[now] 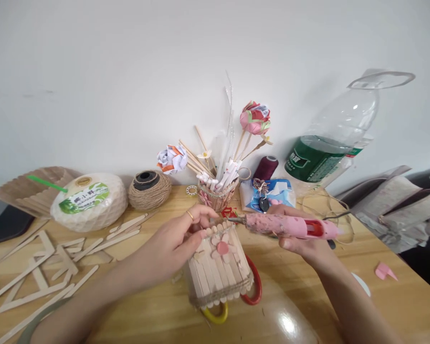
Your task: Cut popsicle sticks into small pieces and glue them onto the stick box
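Observation:
My left hand (186,234), with a gold ring on one finger, grips the top edge of a small craft-stick box (215,272). Twine runs along the box's rim and lower edge, and a flower with a red centre (222,247) decorates its side. In my right hand (297,239) is a pink hot glue gun (272,224), its tip pointing left at the box's rim, close to my left fingertips. Whether the tip touches the rim I cannot tell. A red loop handle (258,282) and a yellow loop handle (218,314) stick out from under the box.
Loose craft sticks (39,277) lie at the left, near a wrapped coconut (89,203) and a twine spool (149,190). Behind stands a pot (215,197) of paper flowers. A large plastic bottle (329,138), a tissue pack (283,193) and the glue gun's cord (338,215) are at the right.

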Demonstrator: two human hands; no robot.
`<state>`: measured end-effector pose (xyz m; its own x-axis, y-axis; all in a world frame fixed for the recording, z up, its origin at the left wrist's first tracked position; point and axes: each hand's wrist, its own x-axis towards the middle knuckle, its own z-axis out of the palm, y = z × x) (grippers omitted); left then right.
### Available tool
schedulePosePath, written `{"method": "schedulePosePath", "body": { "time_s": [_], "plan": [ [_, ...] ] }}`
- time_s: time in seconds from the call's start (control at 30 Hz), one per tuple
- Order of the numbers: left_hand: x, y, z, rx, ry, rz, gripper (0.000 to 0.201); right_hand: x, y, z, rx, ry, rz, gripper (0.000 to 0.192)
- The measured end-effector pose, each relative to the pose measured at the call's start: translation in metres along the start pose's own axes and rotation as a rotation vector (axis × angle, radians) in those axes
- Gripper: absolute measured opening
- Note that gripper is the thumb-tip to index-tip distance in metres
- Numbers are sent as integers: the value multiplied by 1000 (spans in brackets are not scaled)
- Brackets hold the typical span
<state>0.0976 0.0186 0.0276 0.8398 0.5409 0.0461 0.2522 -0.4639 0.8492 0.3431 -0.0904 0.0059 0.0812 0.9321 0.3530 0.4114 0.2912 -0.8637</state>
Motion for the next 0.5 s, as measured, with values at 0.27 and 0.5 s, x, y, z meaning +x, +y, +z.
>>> {"method": "schedulePosePath", "body": {
  "time_s": [0.27, 0.5],
  "plan": [
    [-1, -3, 11, 45, 72, -4, 24, -1, -1, -1, -41, 3, 3, 45],
    [0, -4, 28, -80, 131, -221, 27, -1, -1, -1, -25, -1, 35, 44]
  ]
}}
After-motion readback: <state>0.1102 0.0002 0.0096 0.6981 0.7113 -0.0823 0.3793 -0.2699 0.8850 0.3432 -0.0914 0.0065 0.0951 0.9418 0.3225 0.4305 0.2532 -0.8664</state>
